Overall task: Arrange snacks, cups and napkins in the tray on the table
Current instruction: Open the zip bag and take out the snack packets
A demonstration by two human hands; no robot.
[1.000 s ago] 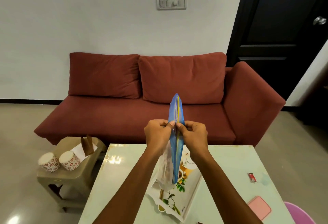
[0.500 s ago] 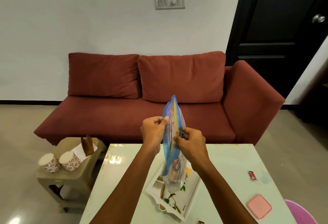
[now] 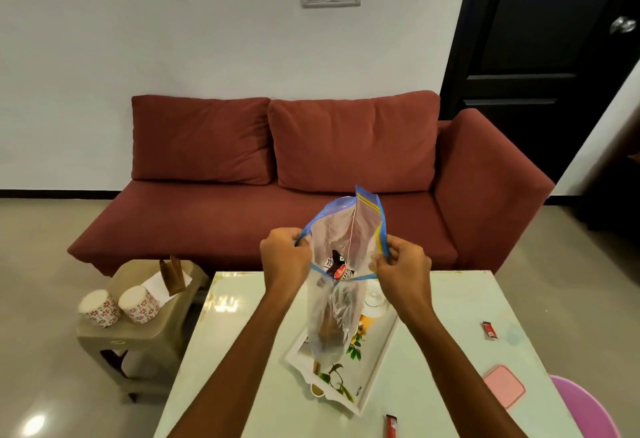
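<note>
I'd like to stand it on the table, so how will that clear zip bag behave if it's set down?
Probably floppy: the bag hangs limp and creased from where the left hand and right hand pinch its mouth, so it would likely slump, not stand. Likely light: only a few snacks show inside.

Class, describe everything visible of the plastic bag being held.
The plastic bag is clear, thin and crinkled, with a blue zip strip edged yellow. Its mouth is pulled open, the left hand and right hand pinching opposite rims. It hangs upright over the tray, with brown-and-red snack packets inside.
</note>
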